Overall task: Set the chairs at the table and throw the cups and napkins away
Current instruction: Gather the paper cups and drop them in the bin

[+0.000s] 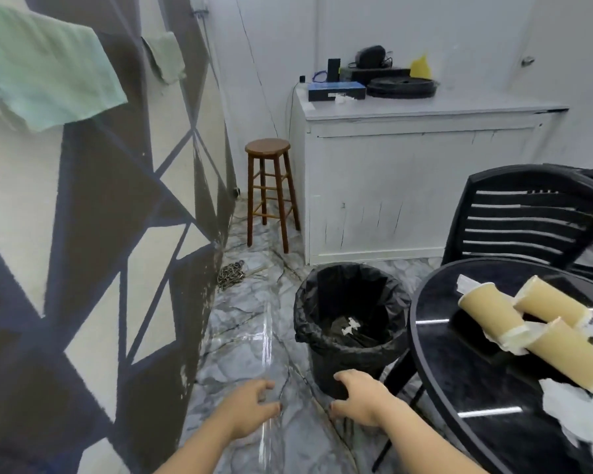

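Three tan paper cups (493, 311) lie on their sides on the round black table (459, 388) at the right, with crumpled white napkins (575, 415) beside them. A black plastic chair (528, 217) stands behind the table. To the table's left is a bin (350, 350) lined with a black bag, a white scrap at its bottom. My left hand (254, 408) and my right hand (360, 395) hang low in front of the bin, fingers loosely curled, holding nothing.
A wooden stool (269, 189) stands by the white cabinet (425, 186), which carries electronics and a black disc. A patterned wall (100, 234) with green cloths closes the left side. A chain (231, 273) lies on the glossy marble floor.
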`<action>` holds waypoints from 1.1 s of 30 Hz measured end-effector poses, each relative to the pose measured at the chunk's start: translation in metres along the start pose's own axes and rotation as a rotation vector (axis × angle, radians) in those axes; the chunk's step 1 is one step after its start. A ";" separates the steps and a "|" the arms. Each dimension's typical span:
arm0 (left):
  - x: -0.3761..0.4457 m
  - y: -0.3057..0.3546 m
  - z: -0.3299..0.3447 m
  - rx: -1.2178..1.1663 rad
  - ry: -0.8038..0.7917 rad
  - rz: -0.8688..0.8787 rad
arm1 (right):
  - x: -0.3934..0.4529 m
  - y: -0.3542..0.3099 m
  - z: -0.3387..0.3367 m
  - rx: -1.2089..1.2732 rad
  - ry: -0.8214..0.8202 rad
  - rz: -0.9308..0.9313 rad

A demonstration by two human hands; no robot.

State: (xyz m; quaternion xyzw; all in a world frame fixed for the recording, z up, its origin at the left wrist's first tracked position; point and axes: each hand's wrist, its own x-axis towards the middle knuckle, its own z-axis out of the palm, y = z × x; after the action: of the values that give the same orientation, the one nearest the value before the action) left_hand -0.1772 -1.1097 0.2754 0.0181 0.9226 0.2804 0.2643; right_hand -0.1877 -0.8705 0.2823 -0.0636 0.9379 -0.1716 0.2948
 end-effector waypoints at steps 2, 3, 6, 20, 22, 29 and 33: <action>0.031 0.021 -0.011 0.018 -0.023 0.028 | 0.013 0.015 -0.020 0.020 0.021 0.027; 0.046 0.033 -0.016 0.028 -0.044 0.046 | 0.019 0.023 -0.029 0.030 0.038 0.041; 0.087 0.071 -0.027 0.052 -0.082 0.104 | 0.032 0.052 -0.057 0.069 0.105 0.082; 0.204 0.258 0.005 0.210 -0.174 0.603 | -0.018 0.174 -0.127 0.298 0.476 0.335; 0.217 0.288 0.014 0.242 -0.181 0.703 | -0.029 0.190 -0.135 0.311 0.555 0.375; 0.249 0.379 0.048 0.414 -0.285 1.134 | -0.052 0.239 -0.152 0.371 0.855 0.596; 0.263 0.410 0.071 0.434 -0.372 1.229 | -0.058 0.261 -0.150 0.470 0.875 0.763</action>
State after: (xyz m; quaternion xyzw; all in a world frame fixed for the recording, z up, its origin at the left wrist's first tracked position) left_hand -0.4152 -0.6804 0.3164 0.6399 0.7192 0.1804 0.2019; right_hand -0.2311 -0.5715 0.3344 0.4185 0.8656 -0.2660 -0.0700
